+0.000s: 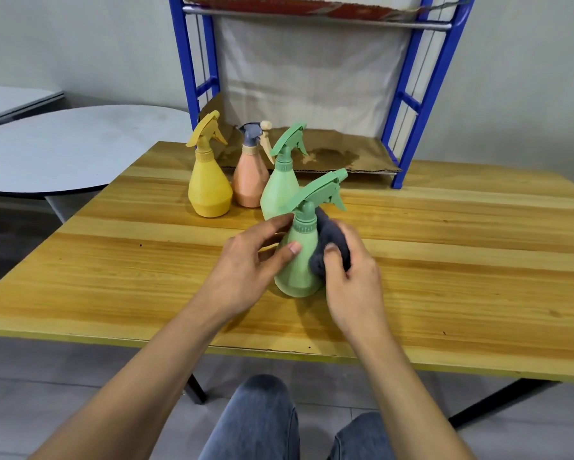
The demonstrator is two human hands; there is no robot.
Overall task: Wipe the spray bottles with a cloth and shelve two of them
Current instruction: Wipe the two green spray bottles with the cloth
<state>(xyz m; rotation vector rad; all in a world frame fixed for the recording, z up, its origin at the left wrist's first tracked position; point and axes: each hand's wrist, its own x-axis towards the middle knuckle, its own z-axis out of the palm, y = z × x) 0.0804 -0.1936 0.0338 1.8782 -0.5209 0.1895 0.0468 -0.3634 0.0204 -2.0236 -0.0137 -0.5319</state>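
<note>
Hands press fuzzy grey cloth (328,242) against pear-shaped green bottle (297,270).

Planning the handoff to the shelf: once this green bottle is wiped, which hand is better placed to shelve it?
Probably the left hand: its fingers already touch the green bottle, while the right hand is occupied pressing the grey cloth against it.

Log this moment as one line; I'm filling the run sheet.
step: wiping | left hand: steadies near green bottle | right hand: presses grey cloth on it | shelf: no bottles
</note>
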